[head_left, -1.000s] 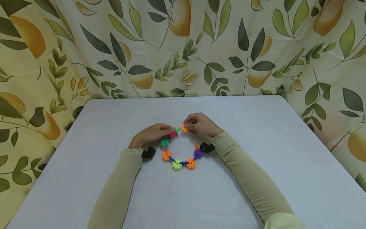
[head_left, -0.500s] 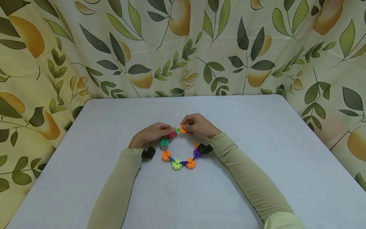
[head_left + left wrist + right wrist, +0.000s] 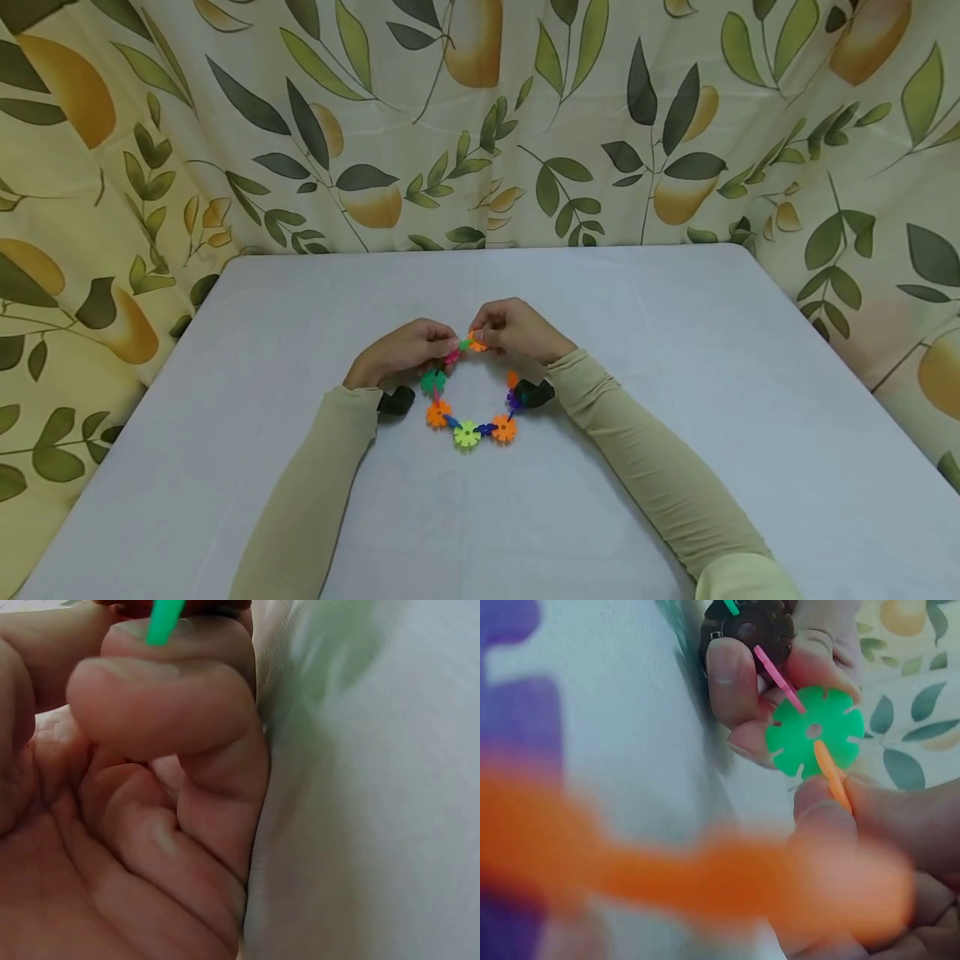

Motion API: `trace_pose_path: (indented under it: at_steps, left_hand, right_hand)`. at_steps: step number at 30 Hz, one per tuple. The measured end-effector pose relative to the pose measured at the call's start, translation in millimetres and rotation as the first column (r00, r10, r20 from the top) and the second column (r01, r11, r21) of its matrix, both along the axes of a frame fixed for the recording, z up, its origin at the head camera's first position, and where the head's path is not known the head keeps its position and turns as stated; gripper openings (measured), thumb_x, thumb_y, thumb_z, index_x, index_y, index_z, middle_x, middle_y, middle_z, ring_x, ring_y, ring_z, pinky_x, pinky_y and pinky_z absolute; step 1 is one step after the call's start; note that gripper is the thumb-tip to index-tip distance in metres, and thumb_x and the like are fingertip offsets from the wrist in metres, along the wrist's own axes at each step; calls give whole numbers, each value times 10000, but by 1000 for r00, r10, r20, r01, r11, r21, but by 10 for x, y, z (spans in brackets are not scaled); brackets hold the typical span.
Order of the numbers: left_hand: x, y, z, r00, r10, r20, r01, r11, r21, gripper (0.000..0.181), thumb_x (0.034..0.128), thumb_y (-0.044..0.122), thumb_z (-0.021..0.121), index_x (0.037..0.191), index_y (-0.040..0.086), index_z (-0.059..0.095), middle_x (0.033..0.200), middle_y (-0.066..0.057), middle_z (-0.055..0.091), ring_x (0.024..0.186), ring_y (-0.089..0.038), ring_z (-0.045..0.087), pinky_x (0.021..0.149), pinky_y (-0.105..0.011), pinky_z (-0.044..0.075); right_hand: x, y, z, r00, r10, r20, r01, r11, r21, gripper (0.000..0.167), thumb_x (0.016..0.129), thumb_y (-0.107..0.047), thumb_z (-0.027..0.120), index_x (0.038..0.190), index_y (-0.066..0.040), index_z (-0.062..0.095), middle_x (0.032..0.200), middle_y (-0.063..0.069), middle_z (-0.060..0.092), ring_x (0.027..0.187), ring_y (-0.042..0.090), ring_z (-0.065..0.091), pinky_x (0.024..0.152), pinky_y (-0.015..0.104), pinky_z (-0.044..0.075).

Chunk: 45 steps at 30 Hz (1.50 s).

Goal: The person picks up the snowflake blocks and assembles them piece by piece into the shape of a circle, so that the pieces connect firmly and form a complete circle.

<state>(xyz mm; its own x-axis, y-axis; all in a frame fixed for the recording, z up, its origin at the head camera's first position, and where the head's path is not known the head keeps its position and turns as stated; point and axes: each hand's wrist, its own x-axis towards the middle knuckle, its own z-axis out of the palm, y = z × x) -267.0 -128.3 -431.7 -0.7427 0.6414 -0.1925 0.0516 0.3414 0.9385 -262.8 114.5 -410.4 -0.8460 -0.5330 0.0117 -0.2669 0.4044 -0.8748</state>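
Slotted flower-shaped plastic discs form a chain curved into a near ring. At its far left, my left hand (image 3: 405, 352) pinches a pink disc (image 3: 452, 357) between thumb and fingers. A green disc (image 3: 840, 712) stands beyond it, with an orange disc (image 3: 832, 776) set against its lower edge. My right hand (image 3: 517, 329) pinches that orange disc; the fingertips partly cover it. Down the left side hang a teal disc (image 3: 432, 382) and another orange disc (image 3: 438, 414). Whether the orange disc is fully slotted into the green one, I cannot tell.
At the near side of the ring lie a lime disc (image 3: 467, 434) and an orange disc (image 3: 504, 429). The chain's right end, a purple disc (image 3: 513, 401) with an orange piece (image 3: 512, 379), sits partly behind the right wrist camera (image 3: 534, 393). A white cloth (image 3: 637, 517) covers the table.
My right hand has moved slightly left and down, bringing its orange disc against the green disc. The left hand holds nearly the same place.
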Motion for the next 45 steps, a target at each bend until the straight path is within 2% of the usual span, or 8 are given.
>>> trace_pose_path:
  at_steps: [9,16,19,23,26,28,36,45]
  left_hand:
    - [-50,-36,7,996,17,83,-19,1000,24,288,1134,225,566,1093,-11,725,859,-85,684,675,-186,483,595,-268,385]
    - [-44,-71,12,994,54,97,-55,998,10,307,1141,263,555,1135,-8,701,883,-65,625,740,-186,501,620,-258,425]
    - [-57,-93,4,993,74,90,-76,997,15,304,1138,266,564,1180,-6,695,896,-63,604,759,-193,510,626,-258,441]
    - [-73,-112,0,995,81,65,-84,996,43,318,1140,248,560,1270,-25,657,895,-60,588,723,-177,499,598,-243,454]
    - [-74,-121,-16,990,109,87,-116,990,84,333,1137,235,566,1312,-40,636,902,-53,578,704,-159,495,583,-232,459]
    - [-66,-129,-32,985,131,110,-143,983,112,327,1136,224,568,1311,-45,630,905,-55,581,700,-155,500,581,-230,462]
    - [-58,-137,-54,974,163,158,-192,963,187,291,1137,197,560,1238,-74,598,868,-77,603,677,-165,516,582,-234,481]
    - [-58,-108,-35,968,180,176,-212,959,188,333,1144,241,555,1333,-33,571,894,-79,601,679,-173,515,570,-242,484]
  right_hand:
    - [-14,22,68,1000,-9,-29,10,1000,30,127,1033,-12,653,1107,38,743,795,68,683,663,199,599,637,309,496]
    - [10,211,219,1000,-6,-10,8,989,146,233,1069,-124,622,1213,29,723,977,133,742,803,271,705,743,366,576]
    - [29,333,299,1000,8,-3,-7,975,223,242,1081,-170,629,1169,32,730,983,139,734,831,275,696,759,383,576]
    - [28,478,326,999,31,-17,-23,935,353,232,1081,-217,640,1021,-19,745,849,68,676,777,219,619,737,352,522]
    - [36,546,318,998,63,-16,-50,908,415,230,1077,-222,638,961,-47,732,787,37,625,738,191,563,703,337,472]
    - [42,566,300,997,71,7,-67,904,423,219,1076,-213,638,966,-50,735,783,41,631,728,192,573,689,328,480]
    - [23,581,212,996,42,75,-66,927,369,168,1073,-144,639,1063,-22,754,840,70,672,698,194,611,665,311,535]
    - [-32,631,84,996,12,93,-35,969,245,153,1049,-78,650,1140,27,715,842,74,649,686,186,581,642,296,502]
